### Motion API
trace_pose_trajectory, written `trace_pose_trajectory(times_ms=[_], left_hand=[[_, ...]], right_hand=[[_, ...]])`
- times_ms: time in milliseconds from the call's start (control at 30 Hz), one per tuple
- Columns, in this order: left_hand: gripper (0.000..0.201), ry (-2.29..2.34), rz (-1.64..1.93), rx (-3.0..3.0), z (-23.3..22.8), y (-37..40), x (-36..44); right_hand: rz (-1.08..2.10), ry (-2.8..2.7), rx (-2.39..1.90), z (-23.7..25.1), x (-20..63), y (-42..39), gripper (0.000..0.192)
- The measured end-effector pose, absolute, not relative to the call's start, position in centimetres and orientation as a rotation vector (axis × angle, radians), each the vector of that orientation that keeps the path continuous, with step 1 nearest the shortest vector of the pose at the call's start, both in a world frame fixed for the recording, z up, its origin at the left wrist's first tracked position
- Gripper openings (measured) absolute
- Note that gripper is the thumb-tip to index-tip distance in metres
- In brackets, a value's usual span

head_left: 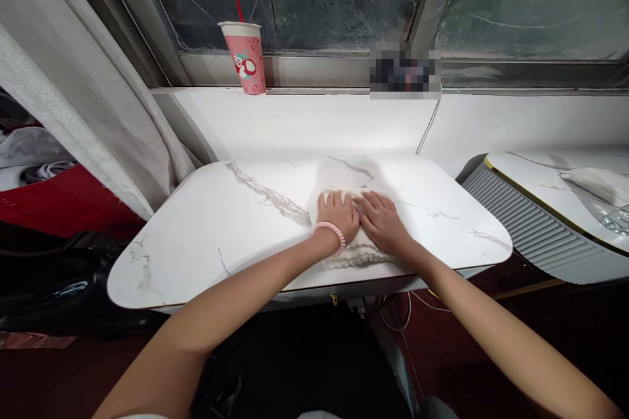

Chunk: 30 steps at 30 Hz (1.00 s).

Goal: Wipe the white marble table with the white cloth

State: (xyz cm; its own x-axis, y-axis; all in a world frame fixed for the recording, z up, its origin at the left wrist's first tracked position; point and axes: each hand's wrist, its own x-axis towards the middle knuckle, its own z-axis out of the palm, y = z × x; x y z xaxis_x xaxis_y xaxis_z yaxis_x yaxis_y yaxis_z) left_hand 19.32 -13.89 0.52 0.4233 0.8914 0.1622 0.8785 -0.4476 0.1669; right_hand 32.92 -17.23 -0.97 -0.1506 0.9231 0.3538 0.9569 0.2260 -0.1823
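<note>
Marble table (206, 222), left hand (338, 215) and right hand (382, 219) flat on folded cloth (356, 252)

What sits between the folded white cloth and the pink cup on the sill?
Nothing. In the head view, bare marble table top runs from the white cloth under both hands to the table's far edge, then bare white sill up to the pink cup.

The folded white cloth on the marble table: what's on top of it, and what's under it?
Both hands, left hand and right hand, press flat on the white cloth. It lies on the marble table. The cloth's middle is covered by the hands; anything beneath it cannot be seen.
</note>
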Motion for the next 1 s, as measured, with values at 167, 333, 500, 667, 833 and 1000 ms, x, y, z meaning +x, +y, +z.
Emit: trace_pose_trajectory(times_ms=[167,333,500,667,833,1000], left_hand=[[0.048,1.59,0.392,2.598,0.8,-8.0,21.2],[0.046,1.639,0.479,2.552,0.5,-2.7,21.3],[0.047,1.696,0.503,2.5,0.3,1.4,21.0],[0.044,1.74,0.54,2.48,0.3,4.4,21.4],[0.045,1.748,0.522,2.499,0.5,6.3,22.3],[0.043,1.825,0.509,2.507,0.5,6.7,23.0]], right_hand=[[-0.083,-2.034,-1.813,-0.6,34.0,-11.6,0.043],[-0.06,-2.033,-1.742,-0.5,34.2,-6.0,0.041],[0.025,-2.065,-1.734,-0.2,34.1,-1.6,0.044],[0.053,-2.075,-1.697,-0.1,34.6,1.8,0.043],[0.037,-2.069,-1.695,-0.5,35.8,4.1,0.042],[0.091,-2.058,-1.574,-0.8,37.0,5.0,0.041]])
